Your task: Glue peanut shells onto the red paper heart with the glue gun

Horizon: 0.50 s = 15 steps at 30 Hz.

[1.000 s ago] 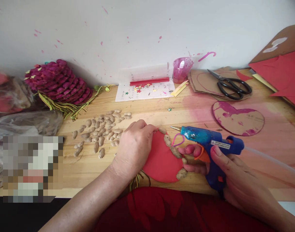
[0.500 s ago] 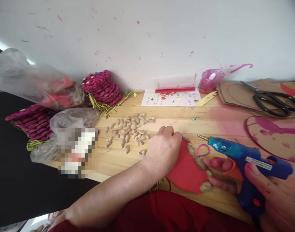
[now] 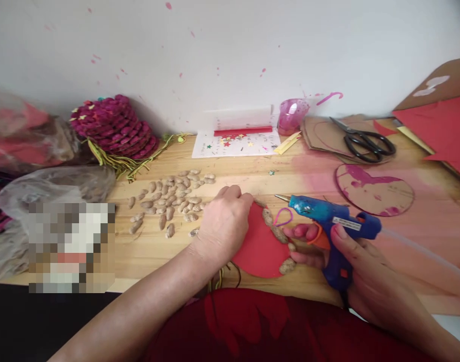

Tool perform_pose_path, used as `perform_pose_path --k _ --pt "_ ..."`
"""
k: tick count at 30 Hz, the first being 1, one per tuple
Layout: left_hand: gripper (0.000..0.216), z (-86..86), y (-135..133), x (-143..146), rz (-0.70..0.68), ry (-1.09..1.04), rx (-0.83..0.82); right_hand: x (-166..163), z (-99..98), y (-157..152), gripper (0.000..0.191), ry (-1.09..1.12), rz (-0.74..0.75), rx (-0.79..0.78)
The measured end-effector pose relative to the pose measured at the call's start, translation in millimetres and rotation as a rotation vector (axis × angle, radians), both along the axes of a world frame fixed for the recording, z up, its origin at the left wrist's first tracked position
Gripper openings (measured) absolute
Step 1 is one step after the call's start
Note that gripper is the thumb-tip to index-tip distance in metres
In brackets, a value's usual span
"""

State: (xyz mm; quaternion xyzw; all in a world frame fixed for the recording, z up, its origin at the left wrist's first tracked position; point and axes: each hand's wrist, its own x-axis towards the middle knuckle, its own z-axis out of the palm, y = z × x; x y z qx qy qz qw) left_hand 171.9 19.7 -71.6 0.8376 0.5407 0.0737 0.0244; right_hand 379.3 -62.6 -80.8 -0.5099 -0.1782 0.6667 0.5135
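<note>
My right hand (image 3: 351,264) is wrapped round a blue hot glue gun (image 3: 324,213) with an orange trigger. Its metal nozzle points left, above the table. Fingertips of that hand also reach the peanuts along the right edge of a red rounded piece (image 3: 258,246). At the piece's upper left, my left hand (image 3: 226,216) rests with fingers curled down and closed; what lies under them is hidden. A peanut row (image 3: 277,232) lines the piece's edge, and a purple-pink loop (image 3: 283,217) sticks out beside it. Loose peanuts (image 3: 169,198) are scattered left of my left hand.
Behind are a magenta woven-looking cone (image 3: 115,128), a paper with star sequins (image 3: 211,148) and a pink-stained cup (image 3: 292,115). Black scissors (image 3: 369,146) lie on cardboard; a cardboard heart (image 3: 381,193) is nearer. Plastic bags (image 3: 64,183) fill the left, red sheets (image 3: 441,125) the right.
The view has swung right, so things appear farther left and the red sheets show at right. Both hands keep nearly the same places at the red piece; the glue gun is still held.
</note>
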Motion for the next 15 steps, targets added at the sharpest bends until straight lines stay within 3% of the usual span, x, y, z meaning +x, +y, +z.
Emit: perform_pose_path --k 7,15 --pt "0.027 -0.1 0.0 1.2 0.011 0.031 0.011 -2.0 6.0 -1.8 0.024 -0.014 0.035 0.046" --pt "0.027 1.9 -1.2 3.3 0.012 0.056 0.023 -4.7 10.3 -1.0 0.035 -0.055 0.030 0.032"
